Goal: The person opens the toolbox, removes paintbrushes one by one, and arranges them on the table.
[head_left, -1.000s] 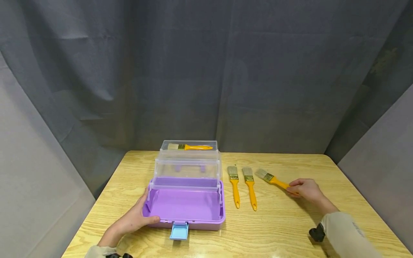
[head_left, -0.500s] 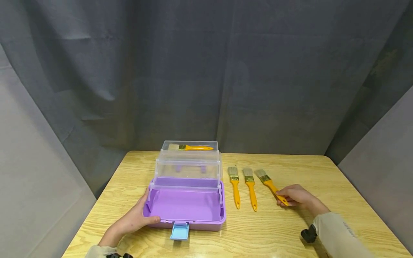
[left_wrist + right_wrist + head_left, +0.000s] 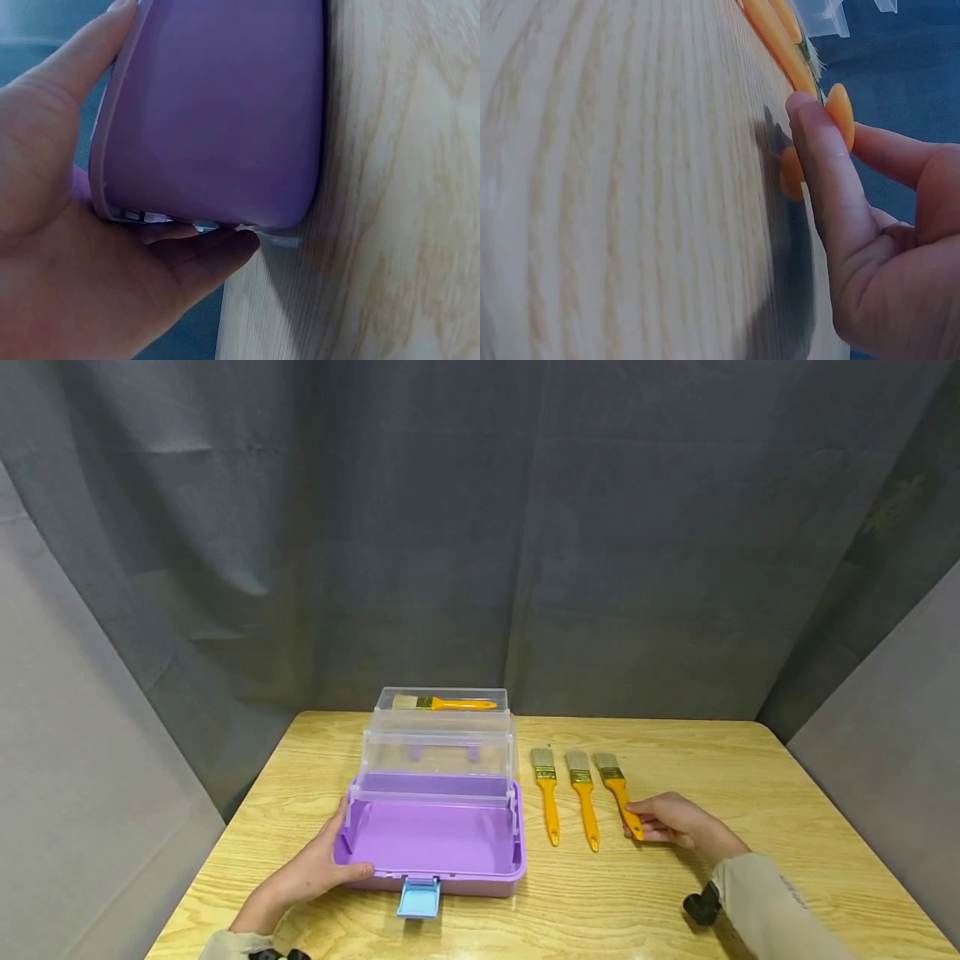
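My left hand point(image 3: 306, 867) grips the left end of an open purple plastic toolbox point(image 3: 480, 878), thumb along the front rim. In the left wrist view its fingers point(image 3: 217, 262) bend round the box's wall point(image 3: 217, 112). On the right, my right hand point(image 3: 678, 822) pinches the yellow handle of a flat paintbrush point(image 3: 617, 787) near its end, bristles pointing away from me. In the right wrist view the handle point(image 3: 841, 112) shows between thumb and fingers, close over the table. Left of it, two matching paintbrushes, one nearer point(image 3: 586, 802) and one farther point(image 3: 547, 797), lie roughly parallel.
Clear tiered trays point(image 3: 435, 743) are raised behind the box's bottom. A yellow paintbrush point(image 3: 461, 703) lies in the top one. A light blue latch point(image 3: 418, 900) hangs at the front. Grey curtains point(image 3: 637, 568) stand behind the wooden table point(image 3: 570, 918).
My right hand has moved left with the brush's handle end, turning the brush from slanted to nearly in line with the other two. The left hand and the box have stayed put.
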Motion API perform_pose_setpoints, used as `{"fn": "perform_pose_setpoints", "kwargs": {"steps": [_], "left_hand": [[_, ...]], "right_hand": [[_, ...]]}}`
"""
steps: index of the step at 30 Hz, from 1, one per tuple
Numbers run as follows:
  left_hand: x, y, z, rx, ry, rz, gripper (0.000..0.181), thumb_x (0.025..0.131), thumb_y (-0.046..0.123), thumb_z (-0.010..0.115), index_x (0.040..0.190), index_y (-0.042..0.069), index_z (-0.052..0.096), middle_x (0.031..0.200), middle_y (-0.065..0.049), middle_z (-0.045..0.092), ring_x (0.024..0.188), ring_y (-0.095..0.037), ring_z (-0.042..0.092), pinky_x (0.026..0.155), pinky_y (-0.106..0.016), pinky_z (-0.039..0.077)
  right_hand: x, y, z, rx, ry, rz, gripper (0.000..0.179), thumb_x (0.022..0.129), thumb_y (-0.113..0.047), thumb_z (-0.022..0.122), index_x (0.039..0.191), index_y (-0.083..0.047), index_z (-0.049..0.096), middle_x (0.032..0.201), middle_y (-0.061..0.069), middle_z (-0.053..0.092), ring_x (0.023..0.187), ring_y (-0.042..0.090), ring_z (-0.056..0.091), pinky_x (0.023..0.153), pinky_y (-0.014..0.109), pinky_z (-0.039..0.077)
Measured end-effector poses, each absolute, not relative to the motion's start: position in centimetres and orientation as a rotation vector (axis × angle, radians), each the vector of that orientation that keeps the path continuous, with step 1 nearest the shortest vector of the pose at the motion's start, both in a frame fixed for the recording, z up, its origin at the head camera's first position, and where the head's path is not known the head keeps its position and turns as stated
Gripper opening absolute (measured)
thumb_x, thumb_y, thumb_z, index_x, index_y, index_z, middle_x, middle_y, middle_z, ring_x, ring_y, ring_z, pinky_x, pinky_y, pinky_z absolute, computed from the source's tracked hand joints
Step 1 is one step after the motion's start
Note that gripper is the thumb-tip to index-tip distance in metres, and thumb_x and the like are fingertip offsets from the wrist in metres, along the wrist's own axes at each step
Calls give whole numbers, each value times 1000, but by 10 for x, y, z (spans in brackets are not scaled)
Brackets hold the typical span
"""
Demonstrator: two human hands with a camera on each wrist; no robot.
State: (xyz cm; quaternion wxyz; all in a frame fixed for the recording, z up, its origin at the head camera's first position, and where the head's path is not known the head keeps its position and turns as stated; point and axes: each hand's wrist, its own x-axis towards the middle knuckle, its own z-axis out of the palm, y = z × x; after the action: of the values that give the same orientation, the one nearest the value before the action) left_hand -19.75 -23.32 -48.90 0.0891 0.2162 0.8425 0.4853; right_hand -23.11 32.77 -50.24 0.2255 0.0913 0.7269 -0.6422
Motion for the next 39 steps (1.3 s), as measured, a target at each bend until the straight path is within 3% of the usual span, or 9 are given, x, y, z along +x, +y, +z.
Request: {"fn": "perform_pose_setpoints", "kwargs": {"steps": [14, 23, 39], "left_hand": [[-198, -233, -490, 666, 2500, 1464, 118, 77, 16, 79, 151, 14, -13, 155, -24, -5, 138, -47, 4, 105, -64, 5], [-200, -233, -491, 631, 2500, 1460, 117, 77, 16, 79, 151, 11, -12, 155, -25, -4, 138, -47, 4, 105, -64, 7], [-198, -233, -491, 670, 2497, 1480, 118, 76, 15, 79, 151, 11, -11, 155, -24, -2, 138, -47, 7, 104, -65, 8]], "right_hand": [[-231, 326, -507, 242, 2021, -1739, 30, 97, -15, 54, 104, 14, 59, 80, 16, 70, 74, 23, 70, 68, 30, 56], [-227, 322, -502, 292, 2178, -1624, 26, 92, -19, 62, 97, 6, 62, 71, 8, 58, 59, 15, 63, 63, 30, 57], [-222, 312, -498, 343, 2434, -1452, 25, 88, -17, 66, 79, 7, 66, 62, 11, 62, 50, 15, 61, 50, 30, 55]]}}
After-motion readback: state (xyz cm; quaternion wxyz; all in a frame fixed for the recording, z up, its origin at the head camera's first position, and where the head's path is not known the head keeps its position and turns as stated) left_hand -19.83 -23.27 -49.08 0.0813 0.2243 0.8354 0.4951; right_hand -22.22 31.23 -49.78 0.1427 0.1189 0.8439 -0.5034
